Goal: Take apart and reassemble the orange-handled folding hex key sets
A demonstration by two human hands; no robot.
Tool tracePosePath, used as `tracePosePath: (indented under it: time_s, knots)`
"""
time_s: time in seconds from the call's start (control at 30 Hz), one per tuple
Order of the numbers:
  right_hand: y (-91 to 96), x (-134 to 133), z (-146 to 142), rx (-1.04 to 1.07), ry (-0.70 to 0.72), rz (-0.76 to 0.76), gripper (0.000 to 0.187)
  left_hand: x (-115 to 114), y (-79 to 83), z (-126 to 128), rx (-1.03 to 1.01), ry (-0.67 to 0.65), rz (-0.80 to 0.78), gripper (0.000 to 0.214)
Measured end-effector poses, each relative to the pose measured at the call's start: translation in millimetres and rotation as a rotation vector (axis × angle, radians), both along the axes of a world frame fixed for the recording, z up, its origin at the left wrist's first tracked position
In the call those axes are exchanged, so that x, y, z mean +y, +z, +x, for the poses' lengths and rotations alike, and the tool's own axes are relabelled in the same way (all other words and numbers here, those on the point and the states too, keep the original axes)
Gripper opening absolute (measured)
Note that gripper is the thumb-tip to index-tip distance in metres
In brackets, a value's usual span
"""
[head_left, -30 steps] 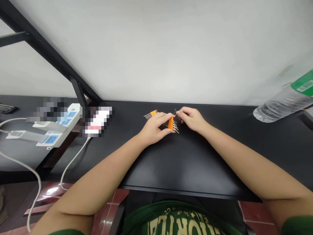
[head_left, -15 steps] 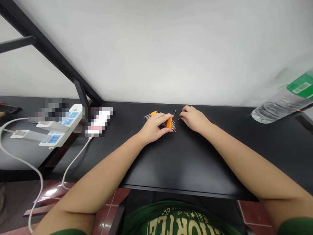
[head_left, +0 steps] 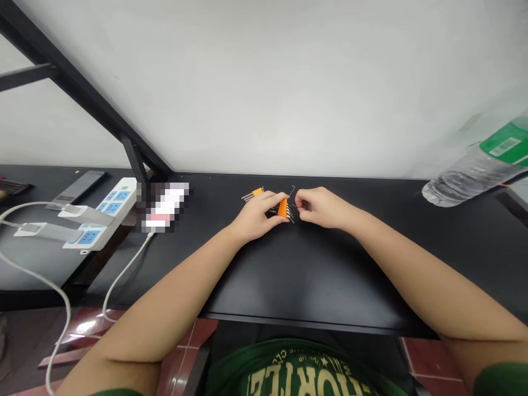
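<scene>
My left hand (head_left: 259,217) is closed around an orange hex key holder (head_left: 282,208), thumb and fingers on its sides. Several bent metal hex keys (head_left: 290,212) stick out of its right side. Past the knuckles, another orange piece (head_left: 258,191) with metal shafts shows; my hand hides whether the two are joined. Just right of the holder, my right hand (head_left: 319,206) pinches a thin hex key (head_left: 293,206), mostly covered by the fingers. One thin L-shaped hex key (head_left: 292,190) shows behind the holder, between the hands.
On the left are a white power strip (head_left: 117,206) with plugs and cables, a blurred-out phone-like thing (head_left: 165,206) on a cable, and a dark flat device (head_left: 80,187). A large water bottle (head_left: 462,176) stands right. A black frame (head_left: 134,157) rises at left; the wall (head_left: 289,110) borders the desk.
My right hand has moved left toward the holder, bringing the thin hex key close to it. My left hand has hardly moved.
</scene>
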State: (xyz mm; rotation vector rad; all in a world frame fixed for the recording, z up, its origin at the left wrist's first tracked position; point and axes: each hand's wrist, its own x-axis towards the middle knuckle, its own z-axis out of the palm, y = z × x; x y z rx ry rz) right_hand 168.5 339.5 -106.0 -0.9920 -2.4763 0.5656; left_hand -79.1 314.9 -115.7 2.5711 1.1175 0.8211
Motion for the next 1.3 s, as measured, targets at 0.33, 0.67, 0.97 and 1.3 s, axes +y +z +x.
tracePosePath:
  time_s: [0.33, 0.67, 0.97, 1.3]
  knots:
    - [-2.2, -1.7, -4.8, 0.137, 0.046, 0.129, 0.011, -2.8, 2.6, 2.0, 0.046, 0.025, -0.01, 0.049]
    - [8.7, -22.1, -8.5, -0.183, -0.027, 0.358, 0.023, -4.7, -0.6, 1.7, 0.07, 0.033, -0.009, 0.048]
    - [4.9, -27.0, -15.5, 0.124, 0.056, 0.165, 0.018, -7.8, -1.2, 5.5, 0.066, 0.02, 0.077, 0.047]
    - [-23.0, -5.4, -23.8, 0.793, -0.011, -0.608, 0.035, -4.8, -0.7, 6.3, -0.122, -0.075, 0.107, 0.047]
